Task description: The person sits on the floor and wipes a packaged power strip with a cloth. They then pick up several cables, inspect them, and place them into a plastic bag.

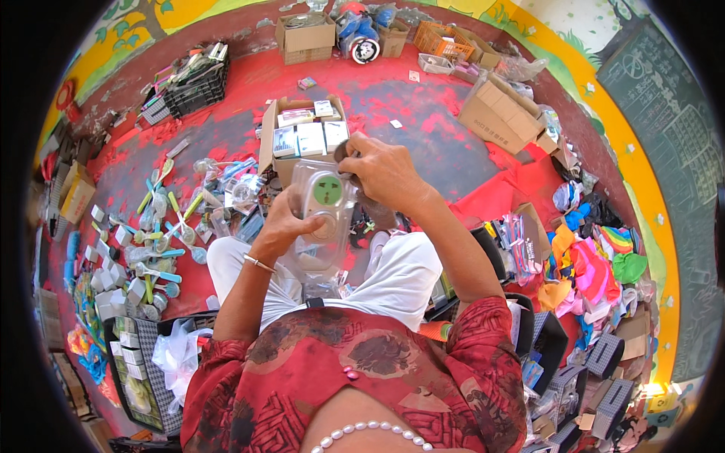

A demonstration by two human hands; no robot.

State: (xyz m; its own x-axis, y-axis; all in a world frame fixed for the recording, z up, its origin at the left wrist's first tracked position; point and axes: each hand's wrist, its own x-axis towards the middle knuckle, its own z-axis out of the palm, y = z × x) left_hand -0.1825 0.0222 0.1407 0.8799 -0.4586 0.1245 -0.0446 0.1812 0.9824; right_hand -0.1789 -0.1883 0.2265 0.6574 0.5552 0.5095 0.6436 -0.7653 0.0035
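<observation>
In front of my lap I hold up a clear plastic blister pack [343, 226]. Inside it show a green round socket-like piece [328, 192] with dark slots and a pale round piece below. My left hand [281, 225] grips the pack's left side, thumb across its front. At the pack's upper right corner, my right hand [384, 172] has its fingers closed on a dark brown piece, apparently a cloth [375, 213], which hangs behind the hand and beside the pack. Just beyond, an open cardboard box [268, 140] holds several small white boxes.
Watches or brush-like plastic items in green and blue [162, 249] lie piled at left. Bright clothing [593, 264] heaps at right. A black crate [198, 94], cardboard boxes [308, 39] and an orange basket [445, 41] line the far wall. A checked bin [155, 355] stands near left.
</observation>
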